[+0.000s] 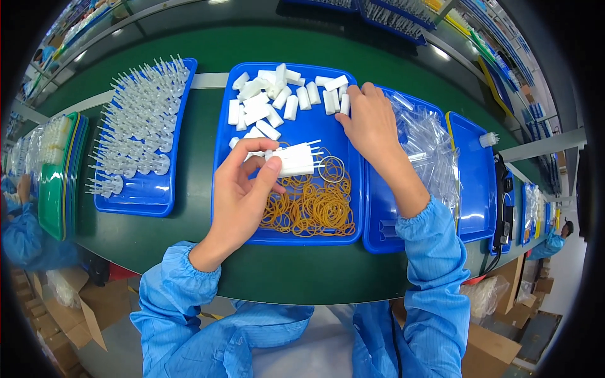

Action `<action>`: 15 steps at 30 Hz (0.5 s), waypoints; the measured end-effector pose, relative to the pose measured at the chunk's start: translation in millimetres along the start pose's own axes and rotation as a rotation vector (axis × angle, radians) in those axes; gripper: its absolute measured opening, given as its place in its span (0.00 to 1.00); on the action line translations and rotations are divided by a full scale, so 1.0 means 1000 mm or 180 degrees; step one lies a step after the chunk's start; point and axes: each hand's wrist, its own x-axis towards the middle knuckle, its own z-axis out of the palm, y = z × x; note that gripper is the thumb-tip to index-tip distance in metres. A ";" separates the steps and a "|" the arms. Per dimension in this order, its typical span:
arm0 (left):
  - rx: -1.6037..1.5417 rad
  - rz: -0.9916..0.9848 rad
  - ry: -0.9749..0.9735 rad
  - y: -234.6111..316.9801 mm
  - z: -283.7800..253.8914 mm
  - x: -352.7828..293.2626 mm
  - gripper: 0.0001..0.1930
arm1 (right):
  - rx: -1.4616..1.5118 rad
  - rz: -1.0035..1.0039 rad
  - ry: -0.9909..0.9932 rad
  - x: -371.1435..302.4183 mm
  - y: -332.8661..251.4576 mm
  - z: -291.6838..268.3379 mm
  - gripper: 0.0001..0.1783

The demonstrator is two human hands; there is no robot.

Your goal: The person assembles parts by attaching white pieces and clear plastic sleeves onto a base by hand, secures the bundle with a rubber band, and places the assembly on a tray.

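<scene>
Head view: I see the person's left hand [242, 189] over the middle of a blue rectangular plastic tray [302, 129], thumb and index pinching a white multi-pronged plastic part with white cylindrical sleeves on it [293, 160]. Part is tilted on its side, thin prong tips sticking out to the right, past the sleeve ends.

Right hand [372, 123] at the tray's far right corner: thumb and fingers around a short white cylinder [345, 104]. Can't tell from here if they're closed on it.

Same tray: loose short white cylinders [256, 108] heaped at the far end, tan rubber bands [315, 211] piled at the near end, below the held part.

Left of it, apart: a second blue tray [148, 198] packed with white pronged plastic parts [135, 120], prongs mostly up. Right, just beside: a third blue tray [384, 239] with clear plastic pieces [422, 138], partly behind the right forearm. All on a dark green tabletop [265, 271].
</scene>
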 end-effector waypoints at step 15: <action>0.0164 -0.0023 -0.0417 0.000 0.012 -0.014 0.17 | 0.4282 0.0732 -0.0512 -0.113 0.000 -0.064 0.18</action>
